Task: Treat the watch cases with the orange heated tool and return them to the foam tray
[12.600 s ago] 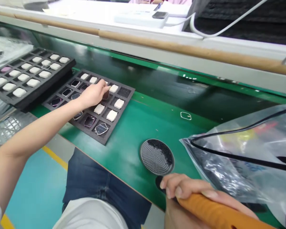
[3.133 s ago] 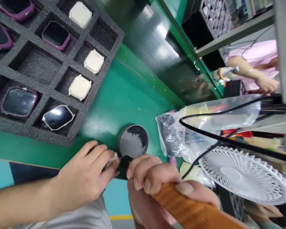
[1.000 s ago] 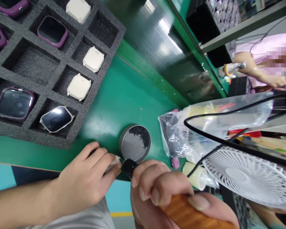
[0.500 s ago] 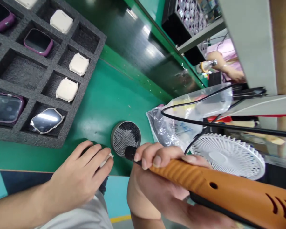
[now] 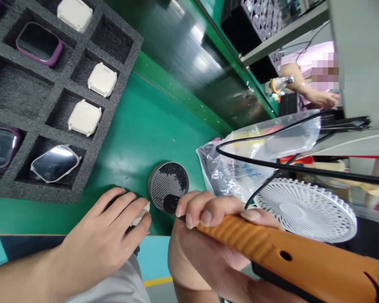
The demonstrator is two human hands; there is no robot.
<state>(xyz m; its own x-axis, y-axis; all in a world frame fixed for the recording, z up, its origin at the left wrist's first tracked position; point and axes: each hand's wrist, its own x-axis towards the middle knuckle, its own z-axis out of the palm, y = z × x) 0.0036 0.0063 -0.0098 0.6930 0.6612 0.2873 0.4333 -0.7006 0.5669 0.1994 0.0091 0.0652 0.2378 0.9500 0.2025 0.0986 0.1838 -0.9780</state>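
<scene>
The left hand (image 5: 97, 237) holds a small cream-white piece (image 5: 141, 214) at the fingertips; the fingers are together and clamped on it. Only a narrow edge of the piece shows past the fingertips, and the rest is hidden, so its full shape cannot be read. The right hand (image 5: 196, 240) grips an orange-handled tool (image 5: 265, 248), with the fingers wrapped closed around the ribbed handle. A black tip (image 5: 169, 203) projects beyond these fingers, near the white piece and apart from it. A round metal-rimmed dish (image 5: 167, 185), filled with a dotted pad and dark granules, lies just above the fingers of both hands on the green table (image 5: 145, 126). Farther from the left fingers sits a black foam tray (image 5: 126, 38), whose compartments hold cream-white rounded-square cases (image 5: 84, 118) and a glass-fronted case (image 5: 55, 164). Beyond the right fingers lie a clear plastic bag (image 5: 227, 168) and a white fan (image 5: 305, 209).
</scene>
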